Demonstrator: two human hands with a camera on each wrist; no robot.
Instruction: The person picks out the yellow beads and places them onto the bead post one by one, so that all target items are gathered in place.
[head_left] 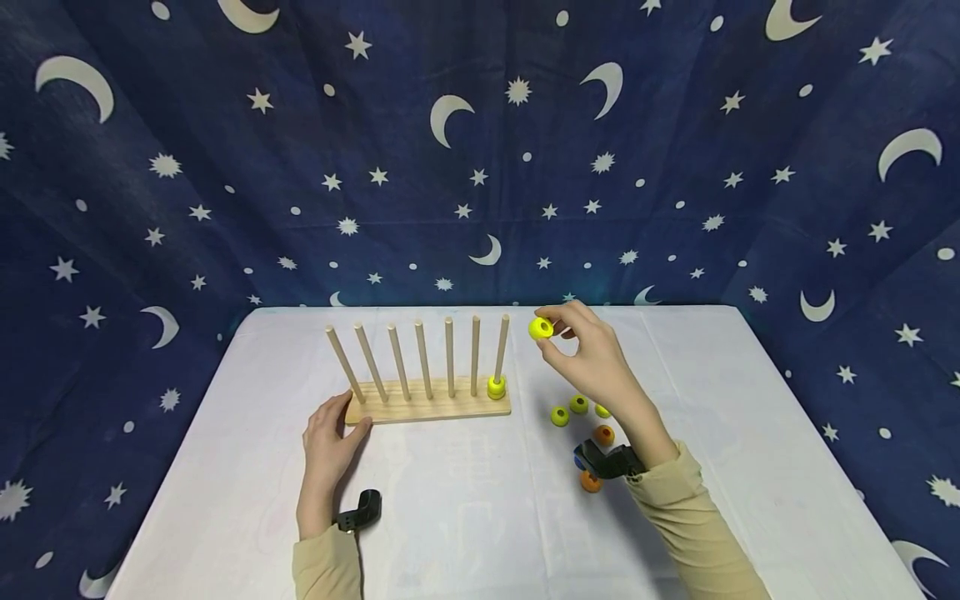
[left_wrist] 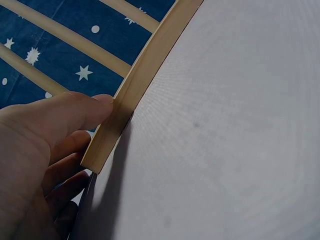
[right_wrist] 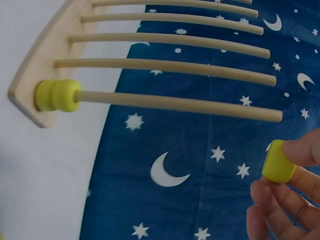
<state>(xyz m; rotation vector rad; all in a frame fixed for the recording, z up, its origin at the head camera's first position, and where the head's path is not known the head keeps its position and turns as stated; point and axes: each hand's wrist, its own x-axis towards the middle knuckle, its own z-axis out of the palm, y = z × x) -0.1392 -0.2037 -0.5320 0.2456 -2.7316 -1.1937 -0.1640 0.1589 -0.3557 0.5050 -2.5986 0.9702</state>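
My right hand (head_left: 592, 358) pinches a yellow bead (head_left: 541, 328) between thumb and fingers. The bead is in the air, a little right of the tip of the rightmost peg (head_left: 502, 350) and apart from it. In the right wrist view two yellow beads (right_wrist: 56, 95) are stacked at the foot of that peg. The pegs stand in a row on a wooden base (head_left: 427, 408), and the others hold no beads. My left hand (head_left: 330, 437) holds the base's left end, its thumb (left_wrist: 102, 105) on the front edge and its fingers around the end.
Several loose beads lie on the white table (head_left: 465, 517) below my right forearm: yellow beads (head_left: 559, 416), orange beads (head_left: 604, 434) and a blue bead (head_left: 578, 460) partly hidden by the wrist camera. A dark blue cloth (head_left: 405, 242) with moons and stars hangs behind the table.
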